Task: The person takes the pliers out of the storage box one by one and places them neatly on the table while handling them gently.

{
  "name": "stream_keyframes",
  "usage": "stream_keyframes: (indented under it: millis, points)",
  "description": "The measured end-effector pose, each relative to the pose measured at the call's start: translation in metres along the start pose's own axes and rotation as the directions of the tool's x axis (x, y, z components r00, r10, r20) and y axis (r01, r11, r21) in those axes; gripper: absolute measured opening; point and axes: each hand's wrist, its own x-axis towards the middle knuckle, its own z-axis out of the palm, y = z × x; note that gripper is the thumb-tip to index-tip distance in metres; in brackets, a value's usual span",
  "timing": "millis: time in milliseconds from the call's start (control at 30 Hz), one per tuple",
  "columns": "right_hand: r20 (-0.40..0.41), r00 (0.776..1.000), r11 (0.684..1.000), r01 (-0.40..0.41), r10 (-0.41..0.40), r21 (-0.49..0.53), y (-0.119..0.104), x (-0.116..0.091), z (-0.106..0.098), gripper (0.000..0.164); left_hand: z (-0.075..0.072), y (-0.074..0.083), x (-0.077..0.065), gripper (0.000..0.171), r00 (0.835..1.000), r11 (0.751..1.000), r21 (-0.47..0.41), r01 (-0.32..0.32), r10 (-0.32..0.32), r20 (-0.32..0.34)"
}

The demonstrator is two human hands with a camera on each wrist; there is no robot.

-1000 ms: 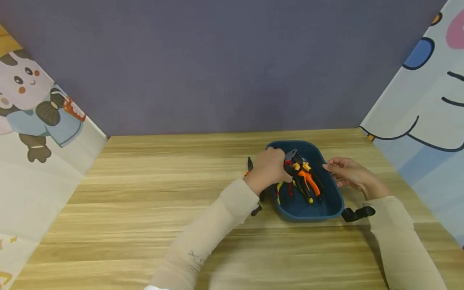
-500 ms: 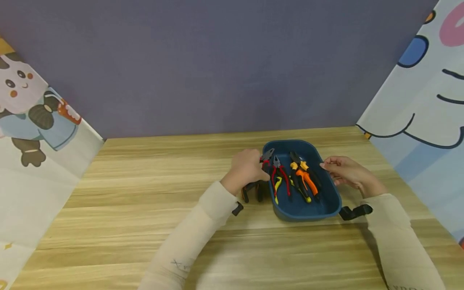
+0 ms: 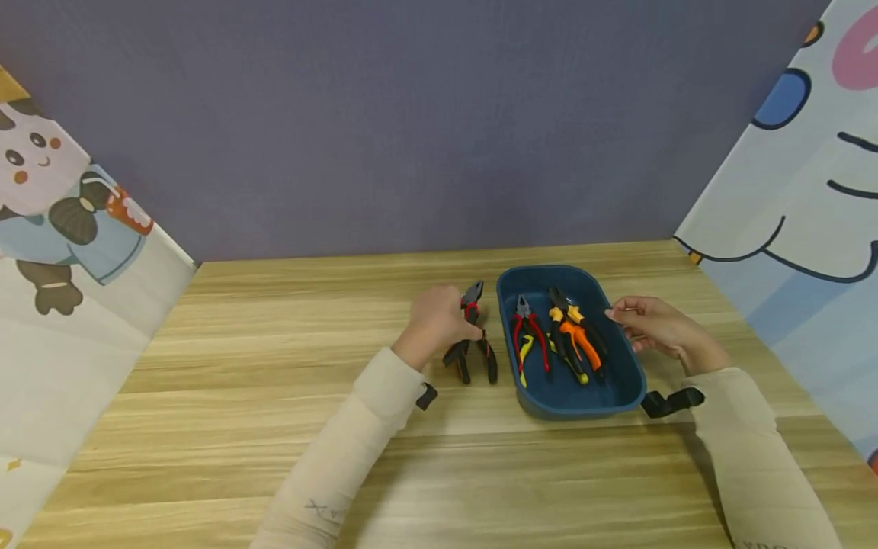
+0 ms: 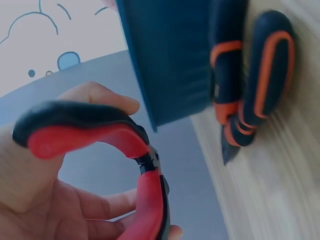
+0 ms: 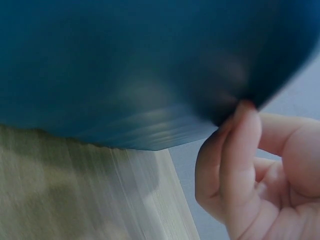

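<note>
My left hand (image 3: 439, 316) holds red-and-black pliers (image 4: 149, 197) by the handles, left of a dark blue plastic bin (image 3: 549, 404). Their metal nose points away from me in the head view. Just below on the table lie long-nose pliers with black-and-orange handles (image 3: 490, 362), partly covered by the hand and the held pair. With fingertips at its right rim, my right hand (image 3: 658, 332) pinches the bin. Inside the bin are red-handled pliers (image 3: 537, 335), orange-handled pliers (image 3: 583, 343) and others with yellow-and-black handles (image 3: 559, 343), lying close together.
The wooden table (image 3: 274, 343) extends left and in front of the bin. A grey-purple panel (image 3: 439, 130) stands along its back edge. Printed cartoon walls (image 3: 809, 229) close off both sides.
My left hand has lifted the red-and-black pliers out of the bin and moved left past its rim, above the table. The right hand stays at the bin's right rim.
</note>
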Motion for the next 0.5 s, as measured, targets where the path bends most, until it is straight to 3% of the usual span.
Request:
stream_keyframes:
  millis: [500]
  points:
    - [-0.004,1.0,1.0,-0.012,0.012,0.004,-0.003,-0.002,0.002,0.02,0.004,-0.031,0.005,0.046,0.996,0.995,-0.053,0.087,-0.088,-0.019]
